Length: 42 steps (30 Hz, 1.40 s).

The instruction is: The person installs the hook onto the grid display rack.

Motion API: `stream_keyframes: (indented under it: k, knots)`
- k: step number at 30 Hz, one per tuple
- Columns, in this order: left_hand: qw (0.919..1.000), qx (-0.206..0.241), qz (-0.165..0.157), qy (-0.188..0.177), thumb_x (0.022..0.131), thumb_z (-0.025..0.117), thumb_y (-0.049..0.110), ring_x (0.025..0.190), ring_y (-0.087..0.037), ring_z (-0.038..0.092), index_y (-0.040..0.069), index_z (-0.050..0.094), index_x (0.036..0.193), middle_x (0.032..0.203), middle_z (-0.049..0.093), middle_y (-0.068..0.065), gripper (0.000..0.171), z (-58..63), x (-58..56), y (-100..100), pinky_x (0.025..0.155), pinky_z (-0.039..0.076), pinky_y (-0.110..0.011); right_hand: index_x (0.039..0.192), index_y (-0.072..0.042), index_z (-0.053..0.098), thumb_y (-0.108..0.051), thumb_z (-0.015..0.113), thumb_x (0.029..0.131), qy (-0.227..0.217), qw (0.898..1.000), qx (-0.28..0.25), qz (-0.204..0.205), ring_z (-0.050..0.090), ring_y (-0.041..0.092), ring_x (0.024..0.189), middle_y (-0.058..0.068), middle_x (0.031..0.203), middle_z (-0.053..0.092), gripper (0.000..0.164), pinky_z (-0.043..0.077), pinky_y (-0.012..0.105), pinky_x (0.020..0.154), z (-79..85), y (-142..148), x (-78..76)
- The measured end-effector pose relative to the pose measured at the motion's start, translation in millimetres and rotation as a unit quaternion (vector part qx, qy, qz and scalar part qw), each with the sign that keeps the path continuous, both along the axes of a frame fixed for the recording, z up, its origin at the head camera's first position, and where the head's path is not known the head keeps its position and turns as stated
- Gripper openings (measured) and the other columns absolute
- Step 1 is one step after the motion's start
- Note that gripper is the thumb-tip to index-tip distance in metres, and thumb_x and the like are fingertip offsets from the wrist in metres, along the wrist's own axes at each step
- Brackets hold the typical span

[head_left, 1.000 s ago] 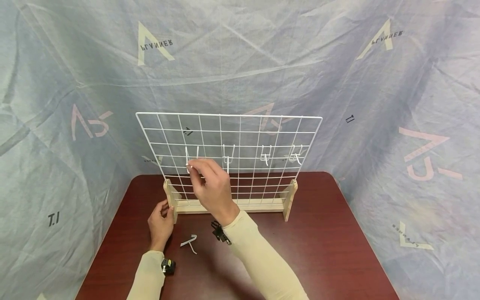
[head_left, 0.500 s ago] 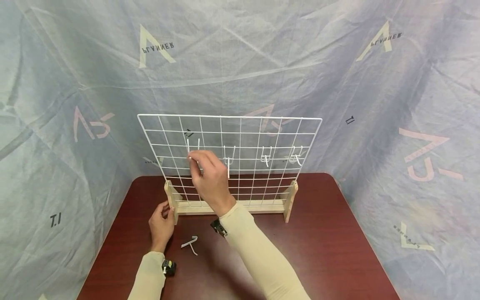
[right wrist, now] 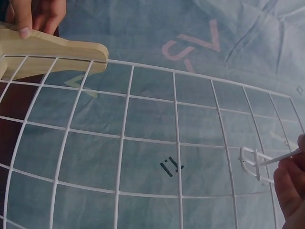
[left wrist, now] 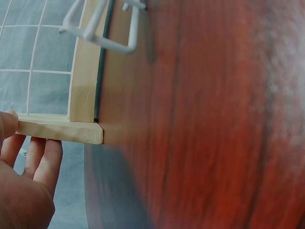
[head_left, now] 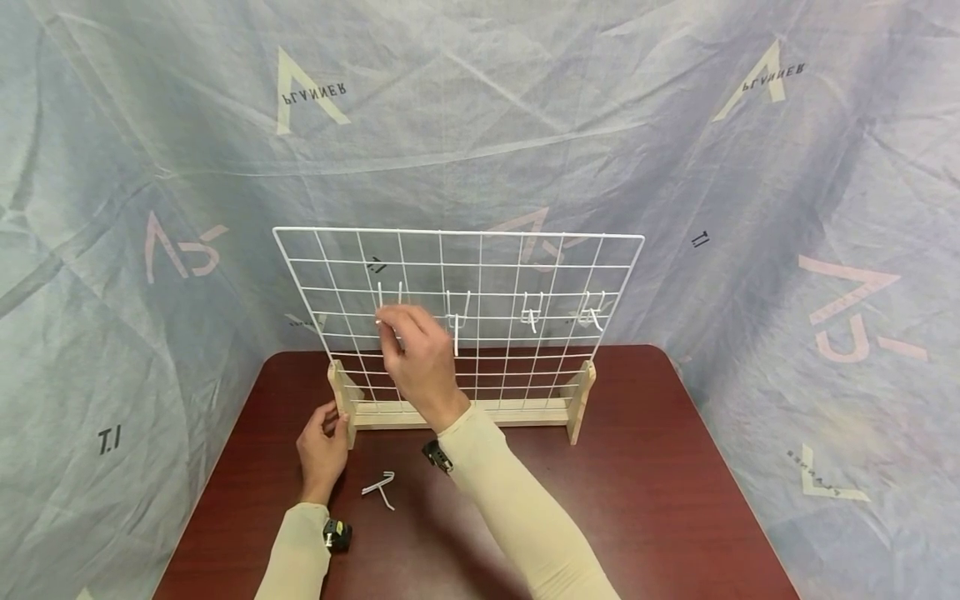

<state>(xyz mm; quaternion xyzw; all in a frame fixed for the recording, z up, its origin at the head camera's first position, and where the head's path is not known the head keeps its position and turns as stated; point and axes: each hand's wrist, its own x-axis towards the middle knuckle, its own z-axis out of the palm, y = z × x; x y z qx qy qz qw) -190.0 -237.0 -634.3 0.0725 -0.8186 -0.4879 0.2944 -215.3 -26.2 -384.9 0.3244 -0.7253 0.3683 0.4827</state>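
A white wire grid panel (head_left: pixel 459 232) stands upright in a wooden stand (head_left: pixel 459 419). In the head view my right hand (head_left: pixel 422 362) pinches a white wire hook (head_left: pixel 380 293) at the left part of the grid, its two prongs showing above the fingers. The right wrist view shows that hook's bent frame at the grid wires, thumb and fingers around its arm. My left hand (head_left: pixel 322 450) grips the stand's left upright (head_left: pixel 343 404), with the thumb on one side and fingers on the other in the left wrist view. Another white hook (head_left: pixel 382 487) lies on the table.
Three more white hooks hang on the grid: a left one (head_left: pixel 456 329), a middle one (head_left: pixel 532 317) and a right one (head_left: pixel 592 317). The dark red table (head_left: pixel 645 500) is enclosed by grey-blue printed cloth (head_left: pixel 465 117) at the back and sides.
My right hand has moved up with the hook, then dipped slightly, bringing the prongs a little to the right. The left hand has stayed on the stand.
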Motion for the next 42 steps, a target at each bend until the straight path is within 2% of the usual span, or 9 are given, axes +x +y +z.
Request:
stream_keyframes:
  k: [11, 21, 32, 42]
  knots:
    - [1.0, 0.001, -0.001, 0.007, 0.097, 0.076, 0.003, 0.101, -0.041, 0.075, 0.001, 0.071, 0.129, 0.118, 0.075, -0.024, 0.032, -2.0, -0.6, -0.3, 0.076, 0.043, 0.004, 0.1, -0.004, 0.079, 0.002, 0.075, 0.092, -0.007, 1.0, 0.0, 0.004, 0.078, 0.017, 0.097, 0.007, 0.102, 0.08, 0.011, 0.057, 0.017, 0.096, -11.7, 1.3, 4.3]
    - [0.9998, 0.005, -0.002, -0.02, 0.1, 0.074, 0.007, 0.105, -0.04, 0.075, 0.003, 0.07, 0.131, 0.12, 0.074, -0.022, 0.032, -1.4, -2.3, -1.0, 0.075, 0.042, 0.004, 0.098, -0.006, 0.08, -0.003, 0.075, 0.093, -0.021, 1.0, 0.002, 0.007, 0.077, 0.016, 0.099, 0.005, 0.101, 0.08, 0.007, 0.057, 0.018, 0.097, -18.9, 5.1, 7.0]
    - [0.9999, 0.008, -0.001, -0.007, 0.099, 0.074, 0.005, 0.103, -0.041, 0.075, 0.002, 0.07, 0.129, 0.119, 0.075, -0.024, 0.031, -0.9, -2.0, -0.7, 0.075, 0.042, 0.004, 0.099, -0.003, 0.079, -0.004, 0.079, 0.09, -0.018, 1.0, 0.007, 0.007, 0.078, 0.018, 0.097, 0.008, 0.1, 0.079, 0.009, 0.058, 0.019, 0.097, -27.7, 10.1, 13.3]
    - [1.0, 0.002, 0.004, -0.006, 0.099, 0.073, 0.005, 0.102, -0.037, 0.075, 0.003, 0.071, 0.129, 0.117, 0.075, -0.021, 0.03, -2.7, -2.1, -1.1, 0.076, 0.047, 0.0, 0.1, -0.005, 0.078, -0.01, 0.082, 0.09, -0.022, 0.999, 0.026, -0.012, 0.077, 0.016, 0.094, 0.005, 0.099, 0.079, 0.012, 0.061, 0.021, 0.088, -50.1, 21.5, 18.4]
